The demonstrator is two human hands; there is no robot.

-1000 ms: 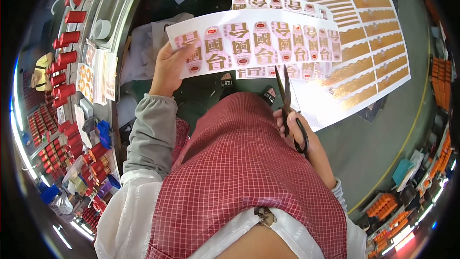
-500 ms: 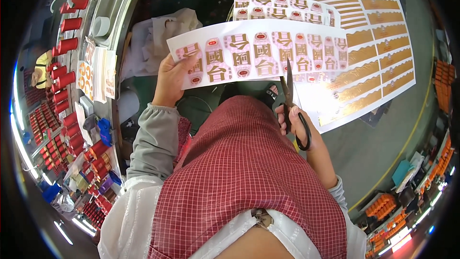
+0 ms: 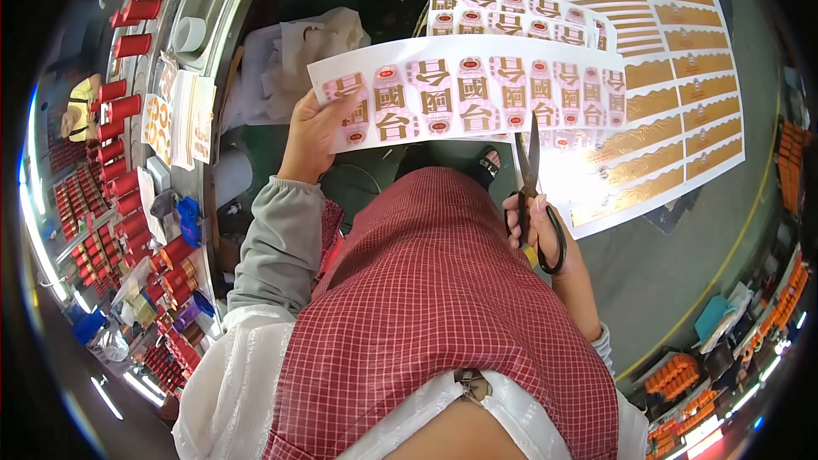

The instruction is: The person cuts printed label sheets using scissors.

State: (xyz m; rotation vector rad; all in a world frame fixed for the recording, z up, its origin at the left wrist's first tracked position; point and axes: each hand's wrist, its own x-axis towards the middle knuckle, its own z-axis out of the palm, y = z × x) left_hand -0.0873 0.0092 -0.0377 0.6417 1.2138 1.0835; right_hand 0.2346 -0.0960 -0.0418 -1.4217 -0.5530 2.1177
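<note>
My left hand pinches the left end of a long white strip of printed labels, pink and gold with small red ovals. The strip stretches to the right above my lap and bows slightly. My right hand grips black-handled scissors, fingers in the loops and points upward. Their blades stand parted, tips at the strip's lower edge right of its middle; whether they touch the paper I cannot tell. Behind the strip lie more printed label strips, partly covered by it.
A large sheet of gold labels lies at the far right. Left of me runs a bench with a metal sink, a white cup, red cylinders and printed papers. A plastic-lined bin stands beside it. A person in yellow is farther left.
The scissors have shifted a little right and down along the strip's lower edge, their blades pointing more upright. The held strip has moved slightly right in view. Both grips are unchanged.
</note>
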